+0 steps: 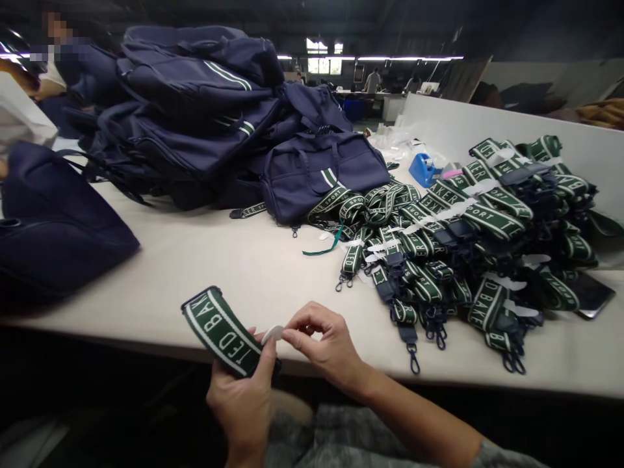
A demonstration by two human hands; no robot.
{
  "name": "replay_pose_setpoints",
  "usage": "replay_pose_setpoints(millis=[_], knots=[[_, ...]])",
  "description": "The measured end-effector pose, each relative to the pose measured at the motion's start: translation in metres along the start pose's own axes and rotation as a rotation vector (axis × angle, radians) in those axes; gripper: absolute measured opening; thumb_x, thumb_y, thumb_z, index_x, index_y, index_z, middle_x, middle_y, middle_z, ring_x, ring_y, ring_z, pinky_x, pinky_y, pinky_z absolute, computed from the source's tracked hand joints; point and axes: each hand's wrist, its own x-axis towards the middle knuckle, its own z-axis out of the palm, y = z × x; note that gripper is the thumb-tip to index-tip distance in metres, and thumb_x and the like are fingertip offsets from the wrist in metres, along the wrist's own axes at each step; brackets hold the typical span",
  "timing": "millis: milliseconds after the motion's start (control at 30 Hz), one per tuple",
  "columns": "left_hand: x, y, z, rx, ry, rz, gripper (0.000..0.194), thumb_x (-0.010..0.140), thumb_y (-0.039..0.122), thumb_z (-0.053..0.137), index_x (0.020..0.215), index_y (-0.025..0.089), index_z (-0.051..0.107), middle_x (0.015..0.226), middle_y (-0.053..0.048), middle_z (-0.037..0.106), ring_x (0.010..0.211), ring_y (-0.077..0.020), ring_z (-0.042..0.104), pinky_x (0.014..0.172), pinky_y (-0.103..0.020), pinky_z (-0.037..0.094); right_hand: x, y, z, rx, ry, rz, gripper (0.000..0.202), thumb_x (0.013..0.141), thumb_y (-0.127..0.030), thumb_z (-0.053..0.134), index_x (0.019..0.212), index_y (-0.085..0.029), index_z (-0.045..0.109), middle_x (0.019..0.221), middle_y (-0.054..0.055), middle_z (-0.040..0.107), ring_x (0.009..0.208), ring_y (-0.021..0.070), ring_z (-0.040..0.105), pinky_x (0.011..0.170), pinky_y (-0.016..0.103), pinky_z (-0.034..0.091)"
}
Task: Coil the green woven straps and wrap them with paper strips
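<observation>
A folded green strap (pixel 219 335) with white edge stripes and white lettering is in my left hand (pixel 244 406), fingers wrapped round it and thumb on top. It is held over the table's front edge. My right hand (pixel 334 344) pinches the end of a small white strip (pixel 273 333) between thumb and fingertips. That strip lies against the strap, under my left thumb. On the right of the table, a heap of similar straps (pixel 429 247) shows navy metal clips and white strips round several bundles.
Navy bags (pixel 195 123) are piled at the back left, with another navy bag (pixel 63 227) at the left edge. A blue tape dispenser (pixel 423 170) stands behind the straps. A pale partition (pixel 526 140) runs along the right. People work in the background.
</observation>
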Motion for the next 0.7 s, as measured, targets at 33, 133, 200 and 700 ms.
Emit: replay_pose_setpoints(millis=[33,133,200,700], knots=[[-0.001,0.001,0.000,0.037,0.030,0.062,0.051,0.062,0.049,0.085,0.102,0.019,0.074,0.092,-0.006,0.076,0.082,-0.0272,0.072,0.078,-0.038,0.058,-0.001,-0.006,0.000,0.007,-0.031,0.002,0.012,0.083,-0.029,0.075,0.080,-0.017,0.076,0.079,0.003,0.067,0.073,0.0122,0.057,0.065,0.024,0.044],[-0.003,0.001,0.002,0.062,0.077,0.267,0.030,0.067,0.042,0.080,0.084,0.017,0.077,0.079,-0.005,0.077,0.071,-0.0264,0.073,0.067,-0.035,0.060,-0.004,-0.015,0.002,0.080,-0.058,0.099,0.010,0.080,-0.026,0.077,0.085,-0.019,0.081,0.080,0.004,0.072,0.075,0.0135,0.061,0.067,0.024,0.046],[-0.004,-0.002,0.005,0.069,0.055,0.414,0.020,0.073,0.035,0.076,0.081,0.017,0.078,0.078,-0.005,0.077,0.069,-0.0240,0.073,0.068,-0.032,0.060,-0.003,-0.013,0.003,0.164,-0.041,0.224,0.015,0.076,-0.030,0.080,0.083,-0.017,0.082,0.078,0.005,0.073,0.071,0.0132,0.061,0.065,0.024,0.045],[-0.003,-0.028,0.006,0.017,0.007,0.697,0.013,0.073,0.017,0.080,0.086,0.015,0.077,0.086,-0.006,0.077,0.073,-0.0234,0.072,0.075,-0.035,0.057,-0.005,-0.005,0.007,0.524,-0.008,0.556,0.033,0.061,-0.038,0.087,0.075,-0.009,0.080,0.063,0.005,0.065,0.057,0.0082,0.049,0.057,0.023,0.038]])
